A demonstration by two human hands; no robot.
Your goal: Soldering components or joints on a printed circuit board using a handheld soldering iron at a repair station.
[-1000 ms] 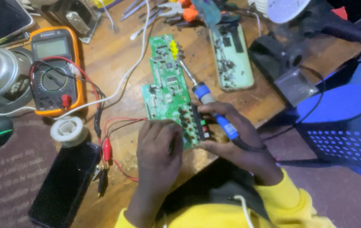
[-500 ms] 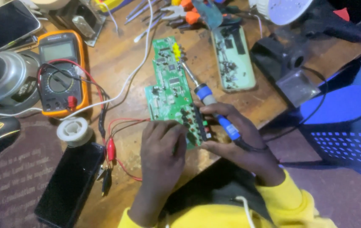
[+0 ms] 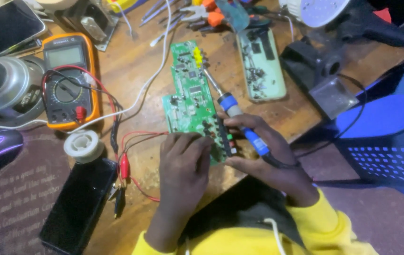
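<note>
A green circuit board [image 3: 189,97] lies on the wooden workbench [image 3: 140,61]. My left hand [image 3: 182,165] rests on the board's near edge, fingers bent over it. My right hand [image 3: 263,158] grips a blue-handled soldering iron [image 3: 239,123], whose metal tip points up along the board's right side toward yellow connectors [image 3: 196,55]. The fingers of that hand also touch the board's near right corner.
An orange multimeter [image 3: 69,80] with red and black leads sits to the left, with a solder spool [image 3: 83,146] and a dark phone [image 3: 80,204] nearer me. A second pale board [image 3: 261,66], pliers [image 3: 206,14], a black stand [image 3: 322,71] and a blue plastic chair [image 3: 386,137] lie right.
The view has shifted slightly. My hands and the soldering iron stay in about the same place on the board.
</note>
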